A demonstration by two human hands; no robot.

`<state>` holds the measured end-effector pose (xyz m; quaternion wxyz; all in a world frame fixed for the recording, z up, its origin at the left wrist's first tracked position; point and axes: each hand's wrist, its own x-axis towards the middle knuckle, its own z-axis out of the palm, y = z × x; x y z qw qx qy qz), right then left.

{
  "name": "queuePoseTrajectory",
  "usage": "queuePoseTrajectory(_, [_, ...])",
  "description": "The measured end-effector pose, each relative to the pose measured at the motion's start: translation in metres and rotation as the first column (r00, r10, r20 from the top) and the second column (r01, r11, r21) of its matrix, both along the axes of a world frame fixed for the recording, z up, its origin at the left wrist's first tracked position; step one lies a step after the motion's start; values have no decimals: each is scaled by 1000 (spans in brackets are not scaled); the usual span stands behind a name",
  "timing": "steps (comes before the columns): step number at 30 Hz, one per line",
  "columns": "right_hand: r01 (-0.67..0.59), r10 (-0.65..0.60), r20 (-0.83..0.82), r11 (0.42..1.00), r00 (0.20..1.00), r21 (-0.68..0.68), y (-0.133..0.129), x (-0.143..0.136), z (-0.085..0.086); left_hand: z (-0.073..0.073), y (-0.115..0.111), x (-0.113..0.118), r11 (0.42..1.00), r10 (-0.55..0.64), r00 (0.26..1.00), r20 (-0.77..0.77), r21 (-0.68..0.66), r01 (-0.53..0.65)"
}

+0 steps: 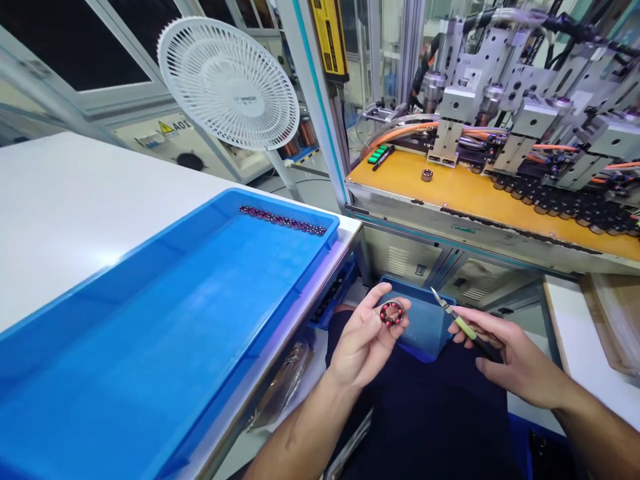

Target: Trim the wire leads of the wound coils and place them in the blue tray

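My left hand (361, 343), fingers wrapped round its edge, holds up a small ring-shaped part (391, 313) with red and dark segments and an open centre. To the right, my right hand (505, 347) is closed on pliers (465, 327) with green and black handles, their pointed metal jaws aimed up and to the left. A gap separates the jaws from the ring. Both hands are above my dark-clothed lap.
A long blue tray (165, 320) with a row of similar rings (283, 220) lies on the white table (100, 180) at left. Ahead is a machine with a yellow work surface (395, 183). A white fan (230, 83) stands behind the tray. A blue bin (420, 320) sits below.
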<state>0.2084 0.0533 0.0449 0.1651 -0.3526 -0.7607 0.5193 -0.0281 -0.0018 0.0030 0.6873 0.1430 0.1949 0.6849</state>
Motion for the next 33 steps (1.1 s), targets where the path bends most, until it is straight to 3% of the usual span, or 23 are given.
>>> queuePoseTrajectory(9, [34, -30, 98, 999, 995, -30, -2, 9, -10, -5, 5, 2, 995, 67, 995, -69, -67, -72])
queuePoseTrajectory(11, [2, -6, 140, 1000, 990, 27, -2, 9, -7, -8, 6, 2, 991, 90, 992, -88, -94, -98])
queuePoseTrajectory(13, [-27, -6, 185, 984, 983, 175, 6, 8, 2, -11, 8, 2, 985, 106, 990, -96, -127, -118])
queuePoseTrajectory(15, [-6, -66, 167, 918, 984, 396, 27, 4, 14, -14, 10, 1, 978, 110, 988, -108, -163, -127])
queuePoseTrajectory(18, [86, -247, 134, 714, 960, 695, 86, -2, 36, -19, 13, -3, 973, 83, 987, -136, -203, -110])
queuePoseTrajectory(20, [99, -457, 246, 609, 854, 787, 136, -8, 47, -21, 14, -6, 969, 57, 987, -151, -229, -91])
queuePoseTrajectory(24, [117, -577, 325, 598, 749, 793, 210, -30, 52, -31, 4, -9, 956, 52, 978, -203, -272, -107])
queuePoseTrajectory(29, [61, -555, 363, 603, 749, 795, 238, -57, 42, -51, -37, -21, 926, 115, 884, -453, -274, -261])
queuePoseTrajectory(31, [52, -551, 359, 595, 754, 802, 247, -57, 36, -51, -61, -35, 892, 103, 824, -557, -314, -324])
queuePoseTrajectory(33, [45, -552, 353, 581, 756, 813, 261, -51, 25, -43, -83, -60, 852, 64, 756, -651, -358, -381])
